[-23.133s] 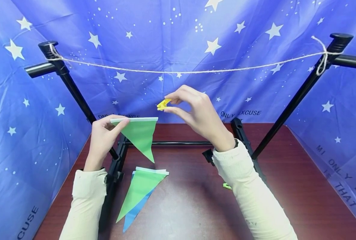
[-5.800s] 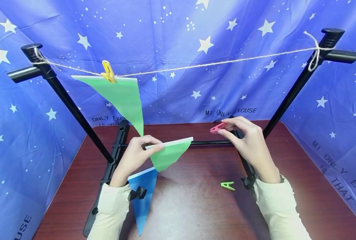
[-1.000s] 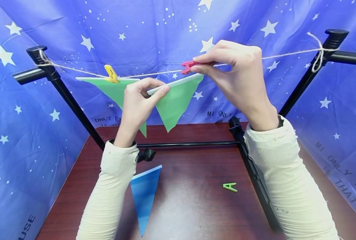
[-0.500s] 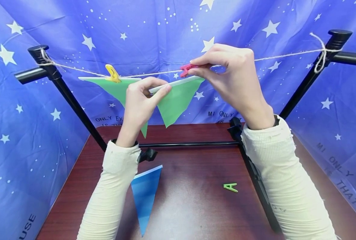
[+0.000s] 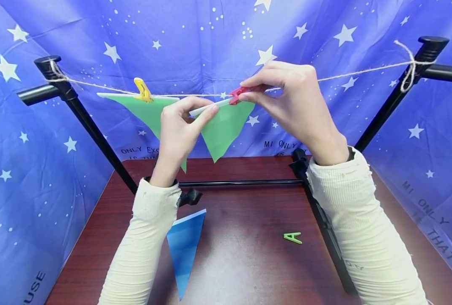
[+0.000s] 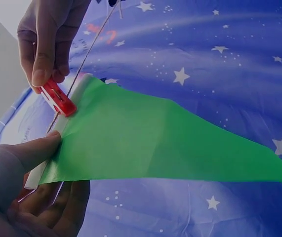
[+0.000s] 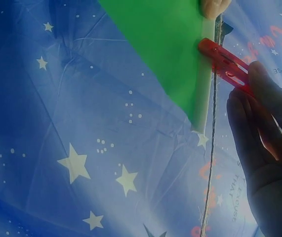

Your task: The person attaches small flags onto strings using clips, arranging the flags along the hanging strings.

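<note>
My left hand [image 5: 182, 133] pinches the white top edge of a green pennant [image 5: 224, 129] near its left end, just below the string [image 5: 363, 70]. The pennant's tip hangs down. In my right hand [image 5: 298, 106] a red clothespin [image 5: 235, 96] is pinched by its handles. Its jaws lie over the pennant's white edge and the string, as the right wrist view also shows on the clothespin [image 7: 224, 61]. To the left, a second green pennant [image 5: 142, 112] hangs from the string under a yellow clothespin [image 5: 143, 90], partly hidden behind my left hand.
A blue pennant [image 5: 186, 252] and a green clothespin [image 5: 292, 237] lie on the brown table [image 5: 245, 271]. Black posts, left [image 5: 96, 133] and right [image 5: 386, 101], carry the string. A black crossbar [image 5: 245, 183] runs low behind, before a blue star-printed cloth [image 5: 207, 46].
Over the last second my right hand has lowered the red clothespin from the string onto the pennant's top edge. Earlier, the yellow clothespin went onto the string with the first green pennant.
</note>
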Available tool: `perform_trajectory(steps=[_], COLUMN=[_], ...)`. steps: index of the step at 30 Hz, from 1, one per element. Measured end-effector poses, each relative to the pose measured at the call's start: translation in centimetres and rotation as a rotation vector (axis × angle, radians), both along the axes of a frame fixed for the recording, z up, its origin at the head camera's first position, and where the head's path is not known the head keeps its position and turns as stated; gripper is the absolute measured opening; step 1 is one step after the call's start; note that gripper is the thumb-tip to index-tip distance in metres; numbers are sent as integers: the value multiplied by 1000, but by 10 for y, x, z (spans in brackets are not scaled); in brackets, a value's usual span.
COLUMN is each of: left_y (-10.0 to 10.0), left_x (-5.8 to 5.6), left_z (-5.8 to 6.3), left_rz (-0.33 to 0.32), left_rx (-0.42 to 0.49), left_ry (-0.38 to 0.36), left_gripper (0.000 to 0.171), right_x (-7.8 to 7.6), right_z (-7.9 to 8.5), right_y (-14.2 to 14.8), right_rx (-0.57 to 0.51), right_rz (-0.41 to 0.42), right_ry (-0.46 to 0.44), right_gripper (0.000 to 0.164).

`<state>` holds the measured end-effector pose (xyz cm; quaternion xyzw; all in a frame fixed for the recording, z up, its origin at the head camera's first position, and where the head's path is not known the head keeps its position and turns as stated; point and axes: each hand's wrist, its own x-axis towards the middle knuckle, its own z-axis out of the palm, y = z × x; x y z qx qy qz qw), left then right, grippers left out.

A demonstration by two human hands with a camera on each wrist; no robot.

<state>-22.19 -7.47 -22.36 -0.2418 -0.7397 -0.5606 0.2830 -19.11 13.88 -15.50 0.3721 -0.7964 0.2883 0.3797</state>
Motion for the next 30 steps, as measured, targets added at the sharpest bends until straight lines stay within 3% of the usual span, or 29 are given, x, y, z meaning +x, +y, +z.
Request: perform_trajectory(steps=[7,16,30], left_y=[1,5,8], left_x=[2,3,4], left_z=[1,2,-1], left_rz=[29,-3,-69], left_rx=[14,63,125], left_ry=[2,2,-11], left_gripper=[18,17,16], right_x=[1,-1,3], right_z=[0,-2,2], right_y=[-1,1,1], right_rx=[17,63,125], right_rz=[11,30,-20], right_ry=[-25,-30,-191], right_gripper=[14,16,23])
